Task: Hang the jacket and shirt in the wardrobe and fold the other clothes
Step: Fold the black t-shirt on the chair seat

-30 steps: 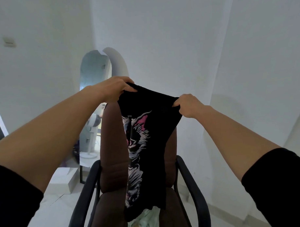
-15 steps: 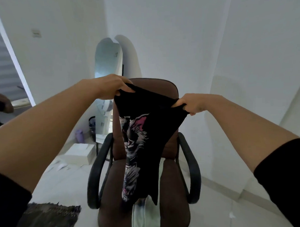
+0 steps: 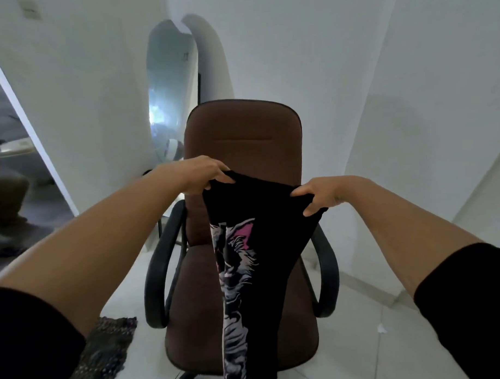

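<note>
- I have my left hand (image 3: 197, 174) pinching one top corner of the black printed garment (image 3: 251, 263) at the centre of the frame, thumb and fingers closed on the cloth.
- My right hand (image 3: 319, 192) grips the other top corner, right of centre, fingers curled round a bunched edge.
- The garment hangs in a narrow, lengthwise-folded strip in front of the brown chair (image 3: 241, 138), its lower end running out of the bottom of the frame.
- I judge the step to be folding this piece, so I would keep both corners level and the top edge taut.
- Next I would lower it onto the chair seat and bring the top down over the bottom.
- Risk: the bunched right corner could skew the fold; I would smooth it first.
</note>
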Demonstrator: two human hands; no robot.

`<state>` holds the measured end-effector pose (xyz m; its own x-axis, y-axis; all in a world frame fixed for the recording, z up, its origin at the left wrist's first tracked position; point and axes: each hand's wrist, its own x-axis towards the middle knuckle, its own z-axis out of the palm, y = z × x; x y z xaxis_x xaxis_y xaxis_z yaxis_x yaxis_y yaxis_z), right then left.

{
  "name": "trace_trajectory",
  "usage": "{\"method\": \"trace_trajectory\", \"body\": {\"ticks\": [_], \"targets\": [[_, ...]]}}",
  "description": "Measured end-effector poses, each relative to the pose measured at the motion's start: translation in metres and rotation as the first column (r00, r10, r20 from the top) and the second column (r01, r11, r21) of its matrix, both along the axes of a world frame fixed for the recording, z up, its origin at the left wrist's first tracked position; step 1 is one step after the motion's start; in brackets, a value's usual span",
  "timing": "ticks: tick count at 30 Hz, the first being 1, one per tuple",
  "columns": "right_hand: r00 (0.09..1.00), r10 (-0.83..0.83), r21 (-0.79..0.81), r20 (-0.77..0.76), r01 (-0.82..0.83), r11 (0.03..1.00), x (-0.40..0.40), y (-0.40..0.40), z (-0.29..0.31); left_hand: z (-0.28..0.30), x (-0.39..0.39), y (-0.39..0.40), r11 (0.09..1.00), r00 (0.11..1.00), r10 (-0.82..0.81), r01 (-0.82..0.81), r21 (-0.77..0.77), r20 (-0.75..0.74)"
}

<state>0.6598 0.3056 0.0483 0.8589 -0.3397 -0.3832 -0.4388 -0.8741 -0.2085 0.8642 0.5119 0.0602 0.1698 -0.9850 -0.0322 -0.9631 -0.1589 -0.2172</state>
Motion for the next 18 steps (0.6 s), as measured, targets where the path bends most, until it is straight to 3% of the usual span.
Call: {"method": "trace_trajectory", "body": {"ticks": [5,12,18], "targets": [[0.992,-0.008,-0.104,-0.123,-0.005,0.995,0.073,-0.059,-0.075,-0.076,0.065,-0.061,0.997,0.996,-0.032,0.037,0.063,-0.085],[0.997,-0.057,-0.274,-0.048,0.042,0.961,0.176,-0.144,-0.144,-0.136,0.166,-0.164,0.998,0.986,-0.004,0.015,0.065,-0.168],[0.994,-0.1,-0.412,0.045,0.11,0.905,0.2,-0.175,-0.174,-0.161,0.193,-0.214,0.999,0.981,0.032,-0.028,0.023,-0.193]]}}
